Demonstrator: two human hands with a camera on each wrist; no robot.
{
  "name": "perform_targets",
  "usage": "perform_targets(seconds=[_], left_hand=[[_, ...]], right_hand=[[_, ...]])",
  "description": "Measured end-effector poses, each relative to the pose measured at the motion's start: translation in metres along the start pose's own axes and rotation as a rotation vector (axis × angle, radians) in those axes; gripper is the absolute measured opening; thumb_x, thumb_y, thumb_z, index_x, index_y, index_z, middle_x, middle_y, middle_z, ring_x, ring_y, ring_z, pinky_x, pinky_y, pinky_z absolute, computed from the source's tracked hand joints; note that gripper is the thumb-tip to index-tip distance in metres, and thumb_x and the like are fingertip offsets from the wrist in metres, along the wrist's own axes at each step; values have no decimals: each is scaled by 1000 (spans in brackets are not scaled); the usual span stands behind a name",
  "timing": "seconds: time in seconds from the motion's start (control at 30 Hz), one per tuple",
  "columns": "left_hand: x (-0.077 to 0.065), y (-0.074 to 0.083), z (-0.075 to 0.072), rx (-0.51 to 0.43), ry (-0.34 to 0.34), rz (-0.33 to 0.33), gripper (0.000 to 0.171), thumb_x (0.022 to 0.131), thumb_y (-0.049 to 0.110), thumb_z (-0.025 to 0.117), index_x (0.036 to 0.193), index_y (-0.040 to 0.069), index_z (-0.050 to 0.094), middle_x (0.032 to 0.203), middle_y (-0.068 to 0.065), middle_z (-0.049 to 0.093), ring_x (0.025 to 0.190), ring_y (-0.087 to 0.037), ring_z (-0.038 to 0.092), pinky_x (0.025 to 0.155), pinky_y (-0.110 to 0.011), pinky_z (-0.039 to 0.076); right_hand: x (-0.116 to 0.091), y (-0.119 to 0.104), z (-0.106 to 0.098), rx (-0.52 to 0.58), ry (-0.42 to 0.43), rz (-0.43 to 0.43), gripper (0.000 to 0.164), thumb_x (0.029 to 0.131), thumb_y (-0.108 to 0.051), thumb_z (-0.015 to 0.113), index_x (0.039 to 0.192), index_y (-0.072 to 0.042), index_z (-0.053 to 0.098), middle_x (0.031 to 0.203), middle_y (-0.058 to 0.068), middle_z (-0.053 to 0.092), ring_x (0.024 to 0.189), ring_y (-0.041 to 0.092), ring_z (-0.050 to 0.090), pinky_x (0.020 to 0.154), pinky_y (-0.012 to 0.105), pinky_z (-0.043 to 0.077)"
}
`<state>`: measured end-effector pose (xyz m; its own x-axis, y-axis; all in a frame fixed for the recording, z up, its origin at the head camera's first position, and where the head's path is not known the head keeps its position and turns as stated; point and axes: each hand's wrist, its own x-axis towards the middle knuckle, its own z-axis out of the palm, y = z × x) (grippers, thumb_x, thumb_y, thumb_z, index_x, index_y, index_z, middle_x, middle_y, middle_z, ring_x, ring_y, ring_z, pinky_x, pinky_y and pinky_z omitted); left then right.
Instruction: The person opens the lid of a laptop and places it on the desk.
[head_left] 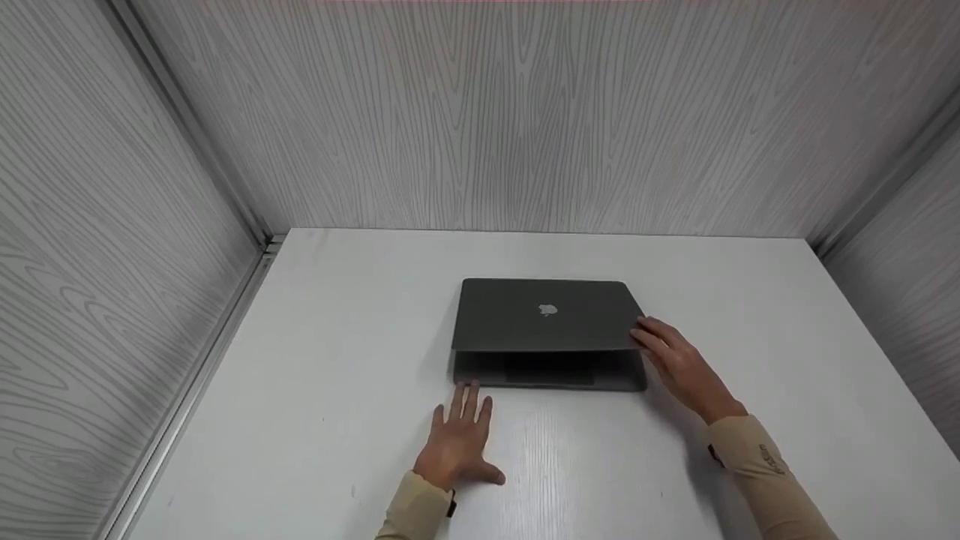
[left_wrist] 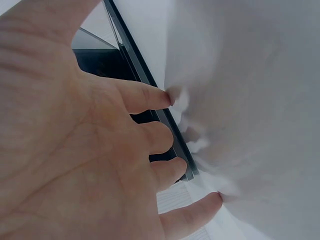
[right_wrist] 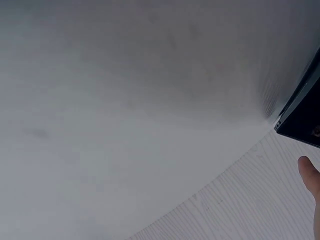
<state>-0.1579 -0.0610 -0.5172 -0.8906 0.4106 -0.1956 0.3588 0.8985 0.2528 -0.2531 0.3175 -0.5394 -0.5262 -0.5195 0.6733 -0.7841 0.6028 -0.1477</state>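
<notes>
A dark grey laptop [head_left: 517,315] with a pale apple logo lies on the white table. Its lid is tilted partly up, and a shadowed gap shows the base [head_left: 480,375] beneath. My right hand [head_left: 686,371] touches the lid's front right corner with its fingertips. In the right wrist view, one finger [right_wrist: 311,177] of that hand stands apart from the laptop corner [right_wrist: 292,127]. My left hand [head_left: 454,446] is spread palm down, its longest fingertips at the base's front left edge. The left wrist view shows its palm [left_wrist: 90,145] and extended fingers by the laptop edge [left_wrist: 145,75].
The white table [head_left: 360,315] reaches back to a wood-grain panel [head_left: 517,112]. Similar panels stand at left [head_left: 112,262] and right [head_left: 907,262]. A metal rail [head_left: 202,360] runs along the left side.
</notes>
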Motion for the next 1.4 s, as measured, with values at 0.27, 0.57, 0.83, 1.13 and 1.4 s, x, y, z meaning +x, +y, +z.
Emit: perform_targets(seconds=[0.27, 0.57, 0.83, 1.13, 1.4], left_hand=[[2, -2, 2, -9, 1, 6, 112, 69, 51, 92, 152, -4, 40, 163, -28, 20, 150, -44, 17, 111, -64, 30], [1, -2, 2, -7, -10, 4, 113, 69, 52, 91, 152, -4, 39, 163, -27, 20, 151, -45, 16, 111, -63, 30], [2, -2, 1, 6, -19, 3, 113, 70, 53, 90, 153, -3, 39, 163, -28, 19, 151, -44, 15, 112, -63, 30], [2, -3, 2, 20, -17, -5, 113, 70, 54, 90, 153, -3, 38, 163, -28, 19, 151, -44, 15, 112, -63, 30], [2, -1, 1, -6, -40, -16, 114, 70, 53, 90, 154, -3, 37, 164, -27, 17, 152, -43, 14, 113, -64, 27]], right_hand=[[2, 2, -1, -10, -22, 17, 51, 81, 20, 71, 130, 7, 61, 132, 31, 56, 123, 48, 55, 112, 15, 27], [7, 4, -4, 6, -30, 26, 47, 84, 18, 69, 128, 6, 62, 128, 28, 58, 116, 42, 61, 107, 14, 34], [17, 7, -10, 28, -49, 101, 36, 93, 11, 65, 128, 5, 63, 125, 24, 61, 115, 39, 62, 97, 35, 48], [32, 11, -15, 78, -44, 141, 32, 96, 10, 60, 128, 4, 63, 120, 18, 63, 109, 32, 64, 93, 34, 49], [45, 13, -19, 85, 5, 225, 28, 99, 10, 56, 126, 5, 62, 112, 17, 65, 98, 31, 66, 81, 46, 51]])
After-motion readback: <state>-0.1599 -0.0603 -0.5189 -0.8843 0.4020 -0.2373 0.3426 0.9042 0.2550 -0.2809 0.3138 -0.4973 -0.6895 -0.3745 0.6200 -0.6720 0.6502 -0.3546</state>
